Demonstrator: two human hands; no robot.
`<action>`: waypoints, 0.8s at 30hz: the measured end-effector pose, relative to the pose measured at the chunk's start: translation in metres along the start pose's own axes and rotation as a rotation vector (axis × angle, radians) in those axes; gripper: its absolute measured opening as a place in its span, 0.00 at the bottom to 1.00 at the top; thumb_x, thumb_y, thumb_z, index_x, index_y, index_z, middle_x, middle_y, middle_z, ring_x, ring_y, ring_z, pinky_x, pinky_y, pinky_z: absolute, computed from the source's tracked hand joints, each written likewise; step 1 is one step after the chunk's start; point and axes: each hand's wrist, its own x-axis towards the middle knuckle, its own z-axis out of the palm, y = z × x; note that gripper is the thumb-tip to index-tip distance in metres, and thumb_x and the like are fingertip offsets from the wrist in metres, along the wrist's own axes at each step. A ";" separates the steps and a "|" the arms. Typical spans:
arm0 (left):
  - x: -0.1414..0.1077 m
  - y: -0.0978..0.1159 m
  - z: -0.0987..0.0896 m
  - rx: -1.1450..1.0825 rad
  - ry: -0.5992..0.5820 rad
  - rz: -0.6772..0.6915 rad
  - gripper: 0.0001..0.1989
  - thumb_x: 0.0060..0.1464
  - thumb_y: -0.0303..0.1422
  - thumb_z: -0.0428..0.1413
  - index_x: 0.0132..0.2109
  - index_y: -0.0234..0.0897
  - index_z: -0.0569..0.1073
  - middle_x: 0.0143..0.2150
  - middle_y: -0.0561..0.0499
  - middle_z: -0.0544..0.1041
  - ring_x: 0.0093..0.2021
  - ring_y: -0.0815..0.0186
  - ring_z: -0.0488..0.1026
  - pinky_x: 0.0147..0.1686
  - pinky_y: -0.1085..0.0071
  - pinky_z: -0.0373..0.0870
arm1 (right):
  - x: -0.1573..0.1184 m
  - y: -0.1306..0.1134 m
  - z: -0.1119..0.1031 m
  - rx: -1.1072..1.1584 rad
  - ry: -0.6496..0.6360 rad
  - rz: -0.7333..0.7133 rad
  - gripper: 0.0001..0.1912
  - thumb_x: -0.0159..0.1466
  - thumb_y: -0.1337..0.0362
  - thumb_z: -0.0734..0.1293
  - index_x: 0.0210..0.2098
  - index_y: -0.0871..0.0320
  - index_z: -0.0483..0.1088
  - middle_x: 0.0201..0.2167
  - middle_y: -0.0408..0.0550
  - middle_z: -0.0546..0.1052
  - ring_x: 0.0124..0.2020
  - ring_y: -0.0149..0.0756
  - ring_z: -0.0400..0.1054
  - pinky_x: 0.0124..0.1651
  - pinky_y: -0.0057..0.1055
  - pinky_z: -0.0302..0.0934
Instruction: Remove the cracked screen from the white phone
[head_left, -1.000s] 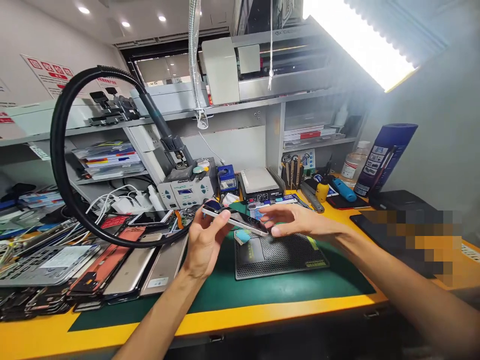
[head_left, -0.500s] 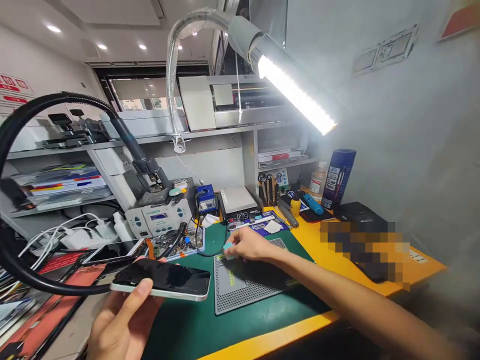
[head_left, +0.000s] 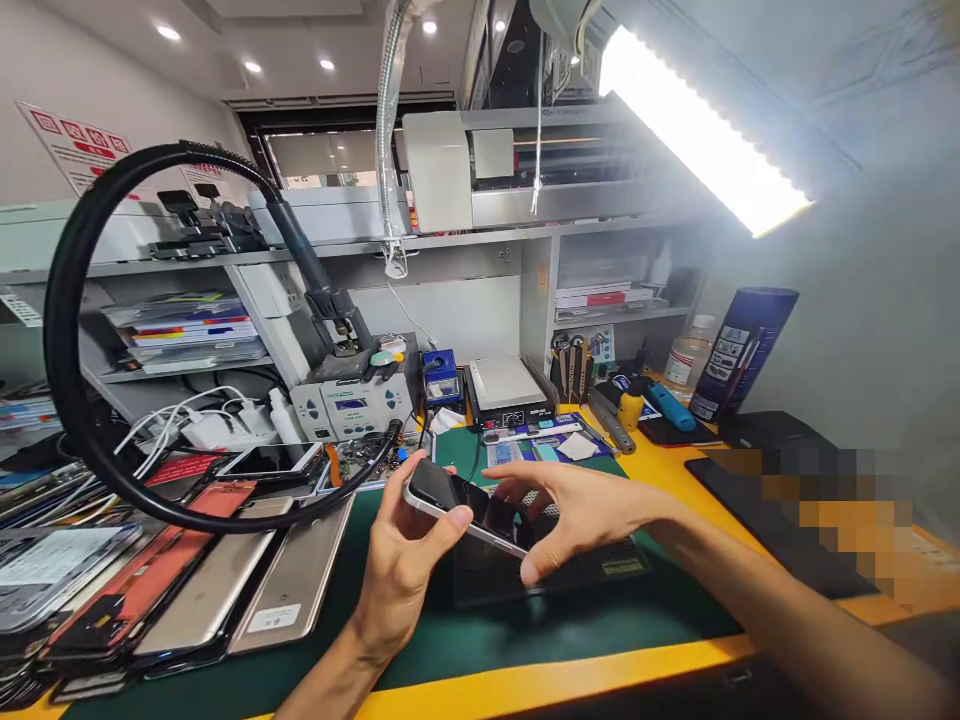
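Nearest, a yellow table edge (head_left: pixel 570 688) is running along the front, and a green mat (head_left: pixel 555 645) is lying just behind it. Above the mat, the left hand (head_left: pixel 401 565) is holding a phone (head_left: pixel 442 486), its thumb pressing the pale near edge. The phone is tilting down toward the right, dark face up, clear of the perforated pad (head_left: pixel 589 582) below. The right hand (head_left: pixel 589 510) is curving around the phone's lower end, thumb and fingers spread wide; whether it is gripping, I cannot tell. Both hands and the phone are hiding much of the pad.

To the left, gold panels (head_left: pixel 296 580) and a coral panel (head_left: pixel 161 550) are lying side by side. A thick black hose (head_left: pixel 61 340) is looping over them, its lower run crossing in front of a parts tray (head_left: pixel 356 458), which it is partly blocking. To the right, a flat black slab (head_left: pixel 739 490) is lying on the table.

Farther back, a control station (head_left: pixel 352 408) is standing beside a blue box (head_left: pixel 442 385), with a flat-topped unit (head_left: pixel 506 385) next along. A yellow bottle (head_left: pixel 630 412), a clear bottle (head_left: pixel 684 360) and a dark blue can (head_left: pixel 742 355) are standing rightward. A bright lamp (head_left: pixel 697 130) is hanging overhead, at the upper right.
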 end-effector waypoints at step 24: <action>0.030 0.012 -0.019 0.998 -0.794 0.177 0.40 0.47 0.31 0.64 0.65 0.49 0.58 0.64 0.50 0.65 0.63 0.56 0.64 0.65 0.63 0.58 | -0.017 0.037 -0.004 -0.366 -0.013 -0.052 0.47 0.49 0.65 0.73 0.67 0.49 0.58 0.51 0.50 0.70 0.52 0.48 0.66 0.54 0.38 0.63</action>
